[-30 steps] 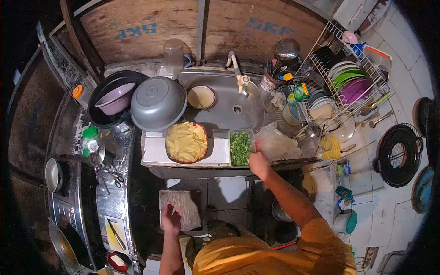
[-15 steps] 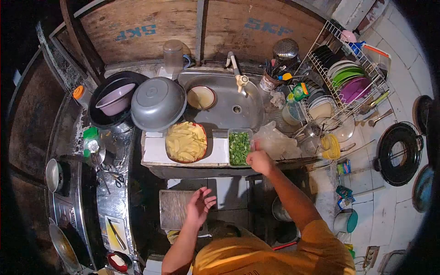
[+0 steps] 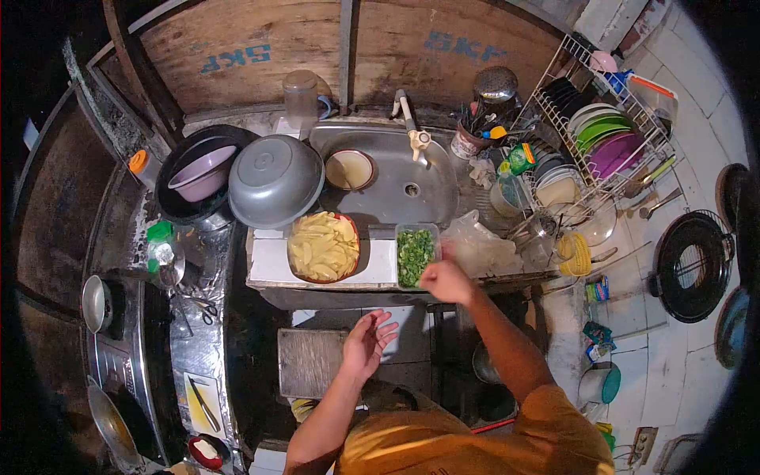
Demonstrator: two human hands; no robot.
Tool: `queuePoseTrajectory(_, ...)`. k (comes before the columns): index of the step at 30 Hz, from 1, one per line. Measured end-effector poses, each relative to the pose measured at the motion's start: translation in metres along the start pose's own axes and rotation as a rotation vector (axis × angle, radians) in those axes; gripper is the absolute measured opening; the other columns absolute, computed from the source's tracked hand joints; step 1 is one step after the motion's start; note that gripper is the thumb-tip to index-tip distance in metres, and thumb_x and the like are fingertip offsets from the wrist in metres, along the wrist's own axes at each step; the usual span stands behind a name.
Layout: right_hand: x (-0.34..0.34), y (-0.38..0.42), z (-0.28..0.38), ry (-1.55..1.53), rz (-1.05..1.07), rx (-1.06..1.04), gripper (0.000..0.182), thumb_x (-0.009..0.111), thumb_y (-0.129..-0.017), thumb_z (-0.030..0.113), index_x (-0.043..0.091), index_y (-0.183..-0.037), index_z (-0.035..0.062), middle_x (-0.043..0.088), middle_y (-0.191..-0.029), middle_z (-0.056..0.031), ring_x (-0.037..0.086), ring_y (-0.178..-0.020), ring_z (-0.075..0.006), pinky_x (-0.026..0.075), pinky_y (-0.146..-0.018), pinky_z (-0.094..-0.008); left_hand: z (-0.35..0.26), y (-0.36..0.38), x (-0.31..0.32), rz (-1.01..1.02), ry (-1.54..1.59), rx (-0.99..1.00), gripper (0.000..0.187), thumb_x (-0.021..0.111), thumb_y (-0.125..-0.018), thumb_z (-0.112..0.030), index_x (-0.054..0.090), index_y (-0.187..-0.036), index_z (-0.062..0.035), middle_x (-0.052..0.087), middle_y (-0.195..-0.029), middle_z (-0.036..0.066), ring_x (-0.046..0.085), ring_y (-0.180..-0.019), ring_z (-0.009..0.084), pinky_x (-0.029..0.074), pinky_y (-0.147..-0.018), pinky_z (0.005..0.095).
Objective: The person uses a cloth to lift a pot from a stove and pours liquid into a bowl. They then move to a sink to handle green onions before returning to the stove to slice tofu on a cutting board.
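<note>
My right hand [image 3: 448, 282] is closed at the near right corner of a clear plastic container [image 3: 435, 229] filled with chopped green leaves [image 3: 414, 257]. Its fingertips are tucked together, and what they hold, if anything, is hidden. Lower and to the left, my left hand [image 3: 368, 344] hangs in the air in front of the counter, palm turned up, fingers apart and slightly bent, holding nothing. A bowl of cut pale yellow wedges [image 3: 323, 246], like potato, stands on the white-tiled ledge left of the container. A crumpled clear plastic bag [image 3: 483, 247] lies just right of my right hand.
Behind the ledge is a steel sink [image 3: 396, 202] with a bowl [image 3: 348, 170] and a tap [image 3: 418, 142]. An upturned grey basin [image 3: 275, 180] sits at the left. A dish rack [image 3: 602, 134] stands at the right. A knife [image 3: 203, 404] lies on the left counter; a wooden stool [image 3: 310, 364] stands below.
My left hand has risen and shifted right, toward the container. My right hand has moved slightly left, its fingers now at the container's near corner.
</note>
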State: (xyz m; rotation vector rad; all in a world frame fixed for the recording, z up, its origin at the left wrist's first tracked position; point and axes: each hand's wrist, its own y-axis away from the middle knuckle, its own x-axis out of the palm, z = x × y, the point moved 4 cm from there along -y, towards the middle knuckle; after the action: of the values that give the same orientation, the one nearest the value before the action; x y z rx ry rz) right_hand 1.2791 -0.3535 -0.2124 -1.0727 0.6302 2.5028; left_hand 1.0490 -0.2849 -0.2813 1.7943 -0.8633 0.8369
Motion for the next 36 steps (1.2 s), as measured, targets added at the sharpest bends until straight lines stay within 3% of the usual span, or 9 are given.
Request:
queuePoseTrajectory(6,0.031,0.033,0.043,-0.277,0.082,-0.076,0.013,0.065,-0.087,0.009,0.07,-0.096,0.002,0.072,-0.085,-0.0108,0.067,-0.076,-0.0163,0.053,-0.071,-0.0313,0.012,-0.03,0.026,0.066,0.281,-0.089,0.048,0.041,-0.101,-0.033,0.048,-0.128,0.0052,0.056,-0.129,0.022,0.058,-0.117,0.0327,0.046,-0.103,0.0431)
queuePoseTrajectory(16,0.031,0.048,0.053,-0.717,0.173,-0.033,0.025,0.059,-0.09,0.007,0.064,-0.114,0.0037,0.072,-0.095,-0.0118,0.068,-0.081,-0.0182,0.054,-0.075,-0.0325,-0.013,-0.015,0.054,0.243,0.473,-0.12,0.063,0.029,-0.102,-0.042,0.042,-0.136,0.0093,0.052,-0.133,0.025,0.054,-0.122,0.0365,0.044,-0.106,0.0459)
queuePoseTrajectory(18,0.009,0.063,0.084,-0.187,-0.016,-0.258,0.026,0.06,-0.091,0.008,0.062,-0.116,0.0032,0.071,-0.1,-0.0111,0.069,-0.083,-0.0168,0.054,-0.073,-0.0303,-0.017,-0.014,0.055,0.228,0.481,-0.11,0.061,0.032,-0.102,-0.04,0.043,-0.135,0.0104,0.053,-0.132,0.026,0.053,-0.122,0.0379,0.044,-0.106,0.0462)
queuePoseTrajectory(21,-0.01,0.071,0.105,0.024,0.063,-0.073,0.023,0.063,-0.09,0.011,0.064,-0.11,0.0019,0.071,-0.099,-0.012,0.069,-0.085,-0.0183,0.054,-0.073,-0.0299,-0.018,-0.017,0.039,0.188,0.468,-0.089,0.059,0.032,-0.103,-0.038,0.046,-0.129,0.0124,0.056,-0.127,0.026,0.054,-0.121,0.0372,0.045,-0.105,0.0443)
queuePoseTrajectory(29,-0.033,0.079,0.009,-0.133,-0.362,0.035,0.019,0.066,-0.088,0.013,0.066,-0.104,0.0024,0.071,-0.086,-0.0125,0.07,-0.077,-0.0228,0.055,-0.069,-0.0342,-0.082,0.005,-0.213,-0.058,0.598,0.24,0.048,0.048,-0.091,-0.024,0.052,-0.12,0.0136,0.062,-0.113,0.024,0.065,-0.096,0.0284,0.057,-0.083,0.0342)
queuePoseTrajectory(30,-0.031,0.083,0.002,-0.107,-0.392,0.034,0.019,0.067,-0.088,0.014,0.066,-0.104,0.0025,0.071,-0.087,-0.0124,0.07,-0.076,-0.0231,0.055,-0.069,-0.0338,-0.101,0.015,-0.326,-0.411,-0.252,0.639,0.052,0.046,-0.089,-0.032,0.053,-0.128,0.0023,0.059,-0.123,0.021,0.061,-0.105,0.0306,0.051,-0.092,0.0471)
queuePoseTrajectory(31,-0.027,0.089,-0.002,-0.081,-0.417,0.032,0.02,0.067,-0.088,0.015,0.066,-0.104,0.0026,0.07,-0.087,-0.0124,0.07,-0.075,-0.0234,0.055,-0.069,-0.0335,-0.119,0.044,-0.304,-0.538,0.322,0.467,0.058,0.04,-0.089,-0.044,0.051,-0.135,-0.0106,0.054,-0.135,0.014,0.052,-0.121,0.0333,0.034,-0.101,0.0617)
queuePoseTrajectory(32,-0.017,0.09,0.006,-0.111,-0.366,0.01,0.022,0.066,-0.089,0.018,0.066,-0.105,0.0031,0.07,-0.092,-0.0133,0.069,-0.08,-0.0254,0.055,-0.072,-0.0351,-0.129,0.051,-0.275,-0.488,0.512,0.463,0.064,0.034,-0.089,-0.052,0.045,-0.141,-0.0159,0.046,-0.145,0.008,0.036,-0.136,0.0321,0.019,-0.106,0.0649)
queuePoseTrajectory(36,0.091,0.077,0.088,-0.322,0.114,-0.149,0.033,0.062,-0.091,0.027,0.062,-0.115,0.0032,0.063,-0.114,-0.019,0.06,-0.108,-0.0342,0.046,-0.095,-0.0435,-0.094,0.033,-0.314,-0.838,0.036,0.387,0.072,0.042,-0.091,-0.053,0.026,-0.152,-0.0178,0.027,-0.156,0.006,0.024,-0.143,0.0284,0.023,-0.109,0.0549)
